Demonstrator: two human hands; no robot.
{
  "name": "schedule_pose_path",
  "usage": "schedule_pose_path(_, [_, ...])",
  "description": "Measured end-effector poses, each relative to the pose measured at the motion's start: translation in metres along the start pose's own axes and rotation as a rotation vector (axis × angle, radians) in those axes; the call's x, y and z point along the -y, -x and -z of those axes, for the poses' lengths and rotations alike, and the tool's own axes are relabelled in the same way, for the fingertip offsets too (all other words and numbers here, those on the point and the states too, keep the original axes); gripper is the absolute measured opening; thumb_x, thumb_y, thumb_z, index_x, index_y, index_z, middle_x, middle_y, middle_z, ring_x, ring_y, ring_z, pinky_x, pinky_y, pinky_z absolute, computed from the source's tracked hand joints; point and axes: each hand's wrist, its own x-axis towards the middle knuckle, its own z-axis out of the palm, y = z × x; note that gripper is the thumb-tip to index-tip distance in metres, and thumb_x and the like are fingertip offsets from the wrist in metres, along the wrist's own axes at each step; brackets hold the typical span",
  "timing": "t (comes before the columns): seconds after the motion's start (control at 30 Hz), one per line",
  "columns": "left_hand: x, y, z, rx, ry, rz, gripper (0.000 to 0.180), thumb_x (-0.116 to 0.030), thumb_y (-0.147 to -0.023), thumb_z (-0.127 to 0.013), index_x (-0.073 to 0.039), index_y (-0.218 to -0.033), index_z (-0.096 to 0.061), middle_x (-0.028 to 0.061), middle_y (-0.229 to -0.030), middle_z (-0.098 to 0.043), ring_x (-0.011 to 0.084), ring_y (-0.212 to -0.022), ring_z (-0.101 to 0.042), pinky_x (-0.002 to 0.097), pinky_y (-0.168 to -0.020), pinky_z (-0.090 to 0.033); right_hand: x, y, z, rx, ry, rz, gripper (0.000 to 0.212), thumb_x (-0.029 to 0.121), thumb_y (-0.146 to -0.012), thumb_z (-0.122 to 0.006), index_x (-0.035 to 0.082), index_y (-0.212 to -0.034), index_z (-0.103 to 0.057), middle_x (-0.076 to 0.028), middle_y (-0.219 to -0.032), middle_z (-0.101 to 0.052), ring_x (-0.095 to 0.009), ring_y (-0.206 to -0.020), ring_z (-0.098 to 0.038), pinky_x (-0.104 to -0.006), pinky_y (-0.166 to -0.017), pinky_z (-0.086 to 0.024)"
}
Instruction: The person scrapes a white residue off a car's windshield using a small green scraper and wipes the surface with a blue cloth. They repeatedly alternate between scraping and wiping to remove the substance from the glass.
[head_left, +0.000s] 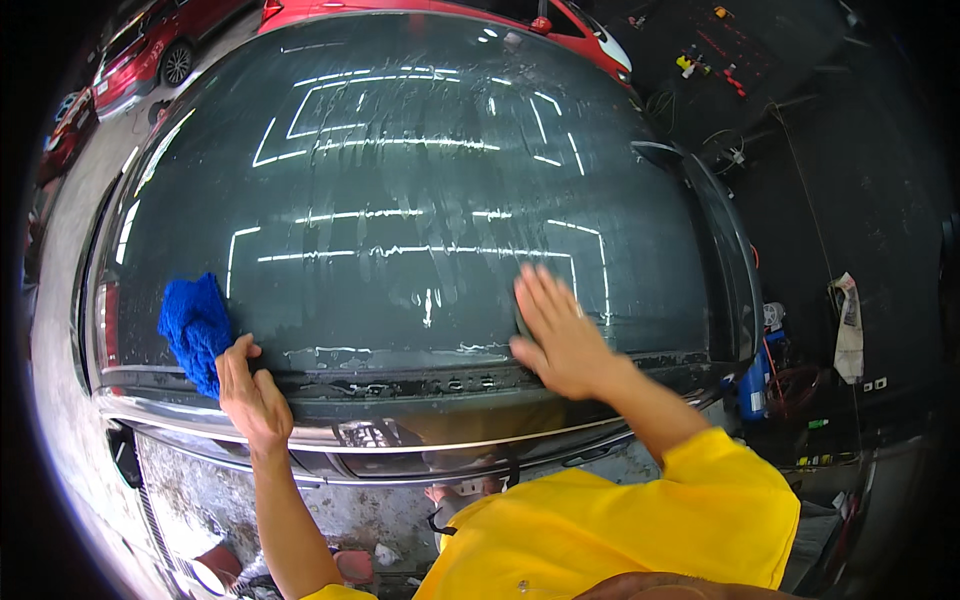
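In front of me is the dark, glossy roof of a car [400, 310], wet with streaks and beads of water. My right hand [562, 335] lies palm down on its near right part, fingers stretched out. Whether anything thin is under that palm is hidden. At the near left edge of the roof, my left hand [254, 395] is bent with its fingers curled against a crumpled blue cloth [194, 328]. The cloth spreads on the roof just left of those fingers, and the hand seems to grip its edge.
Along the near side runs the car's wet door-top trim [420, 384]. Red cars [135, 58] stand beyond at the far left and back. On the right, a pale cloth [848, 330] hangs against a dark wall, near a blue cylinder [752, 385]. A pinkish container [355, 566] sits below.
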Motion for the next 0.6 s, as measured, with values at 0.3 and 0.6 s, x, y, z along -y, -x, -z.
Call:
schedule_pose_path(0.3, [0.004,0.008,0.002,0.024,-0.009,0.030,0.042,0.002,-0.077,-0.043,0.007,-0.115,-0.061,0.0212,-0.095,-0.061,0.0357,-0.088,-0.057,0.0449,-0.085,-0.047,-0.142,-0.206,0.015,-0.127,-0.029,-0.210,0.080,0.057,-0.107,-0.024,-0.004,-0.159,-0.021,-0.023,-0.168,-0.017,-0.036,-0.157,-0.014,-0.0450,-0.128,-0.012])
schedule_pose_path(0.6, [-0.001,0.007,0.004,0.043,-0.013,0.004,0.043,0.001,-0.079,-0.043,0.009,-0.118,-0.060,0.0214,-0.096,-0.061,0.0354,-0.088,-0.057,0.0432,-0.083,-0.046,-0.108,-0.112,-0.001,-0.158,-0.061,-0.198,0.080,0.055,-0.108,-0.027,-0.006,-0.159,-0.020,-0.025,-0.167,-0.016,-0.038,-0.157,-0.013,-0.0467,-0.127,-0.012])
